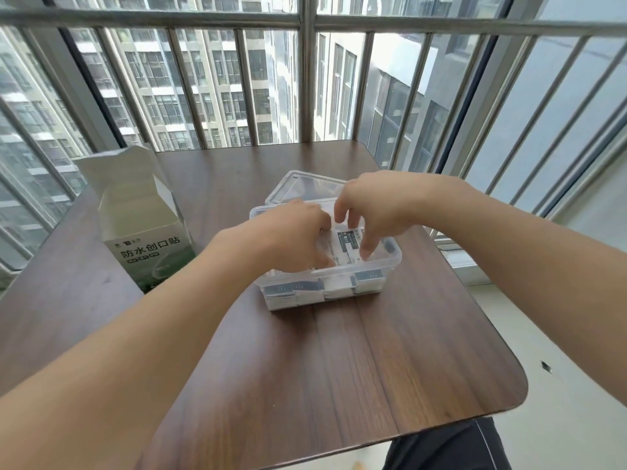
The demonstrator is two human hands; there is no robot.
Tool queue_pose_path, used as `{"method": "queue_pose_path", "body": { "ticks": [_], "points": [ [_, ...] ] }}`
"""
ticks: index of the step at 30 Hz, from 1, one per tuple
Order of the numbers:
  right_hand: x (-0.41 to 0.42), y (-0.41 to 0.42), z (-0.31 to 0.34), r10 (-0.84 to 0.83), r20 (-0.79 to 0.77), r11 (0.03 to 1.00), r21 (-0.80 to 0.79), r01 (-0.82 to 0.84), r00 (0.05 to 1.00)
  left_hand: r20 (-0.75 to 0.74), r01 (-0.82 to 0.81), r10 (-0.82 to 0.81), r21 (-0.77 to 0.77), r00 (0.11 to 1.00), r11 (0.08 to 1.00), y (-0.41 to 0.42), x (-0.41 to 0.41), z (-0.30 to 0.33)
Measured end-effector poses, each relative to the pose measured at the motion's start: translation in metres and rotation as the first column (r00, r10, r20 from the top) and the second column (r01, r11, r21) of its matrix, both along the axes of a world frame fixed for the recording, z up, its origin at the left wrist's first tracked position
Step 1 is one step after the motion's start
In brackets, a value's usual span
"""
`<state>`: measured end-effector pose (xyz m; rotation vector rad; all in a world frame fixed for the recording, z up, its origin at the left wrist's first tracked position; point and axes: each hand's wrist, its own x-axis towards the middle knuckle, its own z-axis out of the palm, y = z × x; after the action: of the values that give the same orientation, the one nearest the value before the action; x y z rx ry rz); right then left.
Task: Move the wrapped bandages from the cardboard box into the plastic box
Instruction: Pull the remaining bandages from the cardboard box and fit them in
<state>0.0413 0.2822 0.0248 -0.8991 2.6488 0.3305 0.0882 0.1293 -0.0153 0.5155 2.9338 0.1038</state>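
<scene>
Balcony worktop (pixel 339 361): both hands in plastic box (pixel 373 266); left hand (pixel 298 232) and right hand (pixel 369 205) fingers spread loose, pressing bandages (pixel 349 244). Light, slippery packets; pinch stack edges.

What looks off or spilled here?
Nothing stands out. The wrapped bandages sit inside the plastic box, the cardboard box stands upright with its flap open, and nothing lies loose on the table.

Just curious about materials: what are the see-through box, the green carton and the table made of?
Plastic box: clear glossy plastic; the bandages show through its walls. Cardboard box: looks like printed, smooth cardboard with folded flaps. Table: dark wood grain, possibly veneer or laminate.
</scene>
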Motion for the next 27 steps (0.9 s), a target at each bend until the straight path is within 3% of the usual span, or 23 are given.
{"method": "queue_pose_path", "body": {
  "ticks": [4, 13, 27],
  "points": [
    [-0.001, -0.002, 0.000, -0.011, 0.023, 0.996, -0.083, 0.012, 1.000, 0.001, -0.014, 0.014, 0.006, 1.000, 1.000, -0.002, -0.001, -0.002],
    [-0.004, -0.017, -0.008, 0.063, -0.019, 0.994, 0.085, -0.061, 0.998, 0.026, 0.010, -0.012, 0.056, 1.000, 0.998, -0.001, -0.001, -0.002],
    [-0.010, -0.016, -0.014, 0.014, -0.003, 1.000, 0.025, -0.014, 1.000, 0.011, -0.011, 0.010, 0.099, 1.000, 0.995, -0.005, -0.002, -0.007]
  ]
}}
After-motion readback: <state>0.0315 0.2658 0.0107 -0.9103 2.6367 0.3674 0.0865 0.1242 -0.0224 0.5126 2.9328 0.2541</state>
